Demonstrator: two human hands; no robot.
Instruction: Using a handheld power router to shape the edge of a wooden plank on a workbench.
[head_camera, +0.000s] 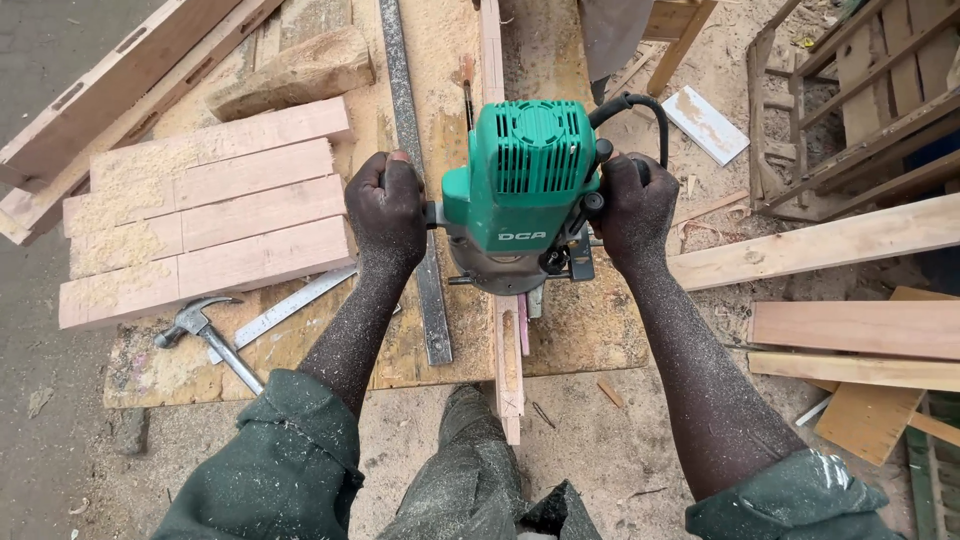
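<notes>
A green electric router (520, 190) sits on a narrow wooden strip (509, 375) that runs lengthwise across a plywood work board (590, 330). My left hand (387, 212) grips the router's left handle. My right hand (633, 208) grips its right handle, where the black power cord (640, 105) leaves the machine. Both forearms are dusted with sawdust. The router's base hides the part of the strip under it.
Several pink planed boards (205, 225) lie side by side at the left. A claw hammer (205, 335), a steel ruler (290, 305) and a long metal bar (415, 160) lie near my left arm. Loose planks (850, 330) and a wooden frame (860, 100) crowd the right.
</notes>
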